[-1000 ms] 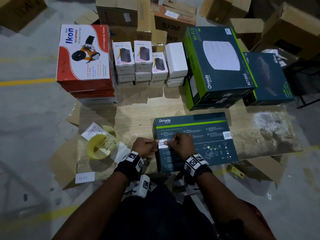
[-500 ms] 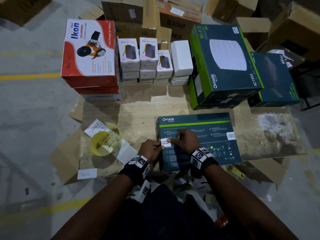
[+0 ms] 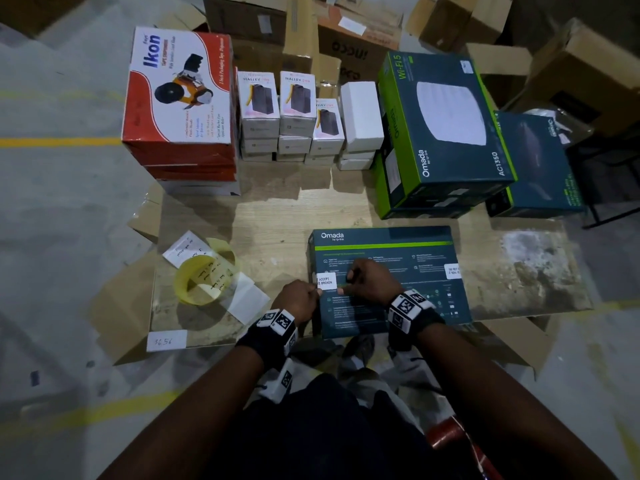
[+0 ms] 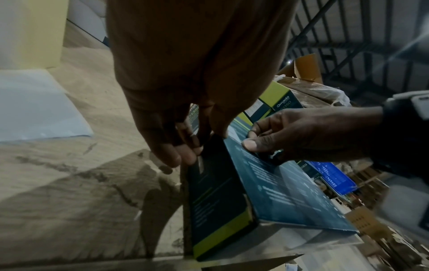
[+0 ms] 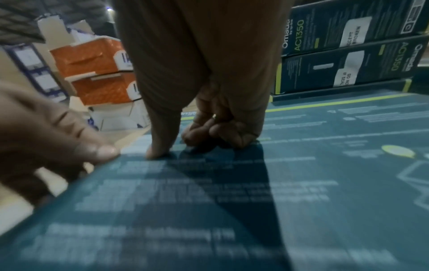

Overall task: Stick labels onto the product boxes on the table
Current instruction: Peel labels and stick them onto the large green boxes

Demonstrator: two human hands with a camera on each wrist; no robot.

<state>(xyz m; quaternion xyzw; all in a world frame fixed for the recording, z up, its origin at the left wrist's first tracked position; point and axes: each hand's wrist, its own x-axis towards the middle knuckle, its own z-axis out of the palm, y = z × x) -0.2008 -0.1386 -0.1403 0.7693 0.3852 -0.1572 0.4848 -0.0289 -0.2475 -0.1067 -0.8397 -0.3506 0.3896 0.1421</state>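
A dark teal Omada box point(image 3: 398, 306) point(image 4: 290, 192) point(image 5: 301, 183) lies flat on the wooden table point(image 3: 277, 216), near its front edge. A white label point(image 3: 326, 280) point(image 4: 234, 133) reading "ACCEPT ... BROKEN" lies on the box's top at its left edge. My left hand point(image 3: 316, 293) point(image 4: 185, 144) holds the label's left end at that edge, thumb on top and fingers down the box's side. My right hand point(image 3: 344, 285) point(image 5: 185, 143) has its thumb pressed on the label's right end, its other fingers curled on the box. A second white label point(image 3: 452, 271) sits near the box's right edge.
A yellow label roll point(image 3: 204, 280) and loose paper slips lie at the left. At the back stand red Ikon boxes point(image 3: 180, 98), small white Halley boxes point(image 3: 277, 112) and stacked Omada boxes point(image 3: 443, 133). Brown cartons point(image 3: 346, 39) crowd the floor behind.
The label, held taut between both hands over the box's left part, has come down onto the box top. Both hands have stayed at its two ends.
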